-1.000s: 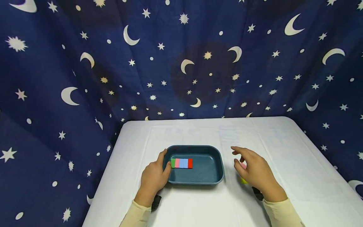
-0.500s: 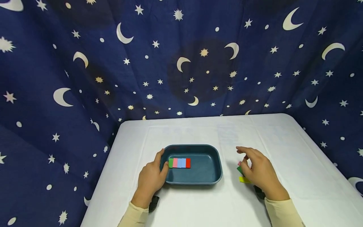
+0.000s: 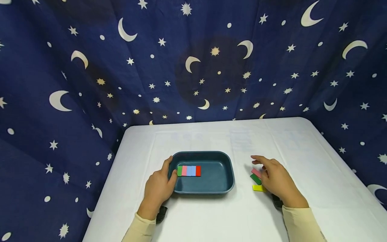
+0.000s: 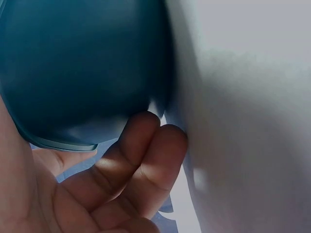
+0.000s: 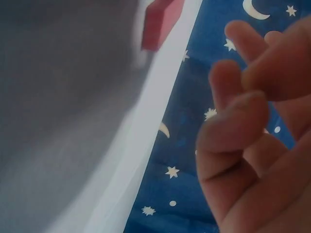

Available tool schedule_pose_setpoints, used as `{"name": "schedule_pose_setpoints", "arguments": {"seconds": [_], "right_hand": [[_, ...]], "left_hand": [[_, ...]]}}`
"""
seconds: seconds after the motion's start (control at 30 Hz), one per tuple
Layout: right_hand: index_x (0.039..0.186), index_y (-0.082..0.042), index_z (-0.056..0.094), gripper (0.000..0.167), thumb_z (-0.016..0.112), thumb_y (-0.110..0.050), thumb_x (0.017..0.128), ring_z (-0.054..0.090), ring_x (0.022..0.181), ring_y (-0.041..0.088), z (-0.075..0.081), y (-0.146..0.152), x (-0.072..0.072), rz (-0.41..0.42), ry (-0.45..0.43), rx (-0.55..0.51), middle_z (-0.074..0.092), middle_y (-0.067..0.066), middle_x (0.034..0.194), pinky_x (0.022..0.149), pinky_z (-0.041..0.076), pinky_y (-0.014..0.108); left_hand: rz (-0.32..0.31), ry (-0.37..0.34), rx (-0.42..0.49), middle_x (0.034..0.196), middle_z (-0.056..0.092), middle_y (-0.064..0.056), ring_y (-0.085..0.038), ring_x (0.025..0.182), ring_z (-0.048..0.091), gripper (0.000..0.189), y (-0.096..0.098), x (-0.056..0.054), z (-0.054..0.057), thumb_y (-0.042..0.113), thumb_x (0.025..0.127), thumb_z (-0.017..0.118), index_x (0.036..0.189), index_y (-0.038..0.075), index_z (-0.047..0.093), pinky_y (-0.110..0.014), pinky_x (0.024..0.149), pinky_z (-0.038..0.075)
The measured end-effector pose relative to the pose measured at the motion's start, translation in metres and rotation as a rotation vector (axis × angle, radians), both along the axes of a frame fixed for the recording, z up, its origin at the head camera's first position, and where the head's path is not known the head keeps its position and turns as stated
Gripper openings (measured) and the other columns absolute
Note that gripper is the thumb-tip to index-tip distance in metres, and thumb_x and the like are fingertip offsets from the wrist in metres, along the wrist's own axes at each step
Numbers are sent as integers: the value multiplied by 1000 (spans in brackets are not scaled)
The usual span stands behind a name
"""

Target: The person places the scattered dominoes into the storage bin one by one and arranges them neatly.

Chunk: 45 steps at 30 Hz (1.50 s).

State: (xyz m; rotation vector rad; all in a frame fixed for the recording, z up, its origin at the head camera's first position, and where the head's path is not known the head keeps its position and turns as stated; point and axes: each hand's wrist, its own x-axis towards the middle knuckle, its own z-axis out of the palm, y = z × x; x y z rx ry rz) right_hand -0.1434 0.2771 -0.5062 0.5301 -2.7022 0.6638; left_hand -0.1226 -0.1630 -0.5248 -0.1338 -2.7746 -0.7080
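My left hand (image 3: 158,188) grips the left end of a dark teal tray (image 3: 216,183), thumb at the rim and fingers against the outer wall (image 4: 92,63). Inside lies a row of small blocks: green (image 3: 179,171), pink (image 3: 184,170), blue (image 3: 191,170) and red (image 3: 198,170). To the right of the tray, my right hand (image 3: 279,183) hovers over loose blocks: pink (image 3: 256,173), dark green (image 3: 255,179) and yellow (image 3: 259,188). Its fingers are loosely bent, and the right wrist view shows nothing between them. A pink block (image 5: 163,24) stands apart from the fingertips there. The hand partly covers the loose blocks.
A white cloth-covered table (image 3: 208,215) bears everything. Behind it and at both sides hangs a dark blue curtain (image 3: 169,27) with moons and stars. The tray's right half shows bare floor beyond the red block.
The right hand has drawn slightly right, uncovering more of the pink, green and yellow loose blocks. The left hand keeps its grip on the tray. The head view has shifted a little.
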Motion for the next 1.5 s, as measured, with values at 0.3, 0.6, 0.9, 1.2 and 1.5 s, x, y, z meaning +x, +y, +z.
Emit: {"name": "schedule_pose_setpoints", "arguments": {"seconds": [0.3,0.6,0.9,1.2,1.5], "right_hand": [[153,-22,55,86,45,18,78,62,115,37,-3,8,-3,45,-195,41,70,5,135,97,48,62],[151,-19,60,81,54,17,79,61,114,34,-9,11,-5,60,-206,49,71,0,134,95,49,58],[146,-20,66,73,63,14,82,62,113,34,-15,11,-6,55,-187,51,72,3,130,93,50,58],[142,-19,70,68,62,12,82,62,113,36,-14,11,-5,28,-185,48,72,10,123,92,51,60],[141,-16,69,63,65,8,83,63,112,40,-13,8,-6,-18,-182,44,72,17,121,94,50,63]], "left_hand": [[0,0,1,59,54,0,-15,50,51,59,-1,-1,0,41,105,59,160,25,45,-33,43,38],[3,-8,1,59,54,0,-14,49,50,59,0,0,0,41,105,59,160,25,44,-33,43,38],[-2,-9,-4,61,57,-2,-15,51,52,60,-1,-1,1,41,105,59,161,25,44,-34,44,39],[-1,-5,-1,64,61,-5,-17,52,55,59,0,-2,1,41,105,59,160,25,45,-34,44,39],[-1,-16,1,59,54,0,-16,50,52,59,0,-1,1,41,105,59,160,25,44,-34,44,38]]}}
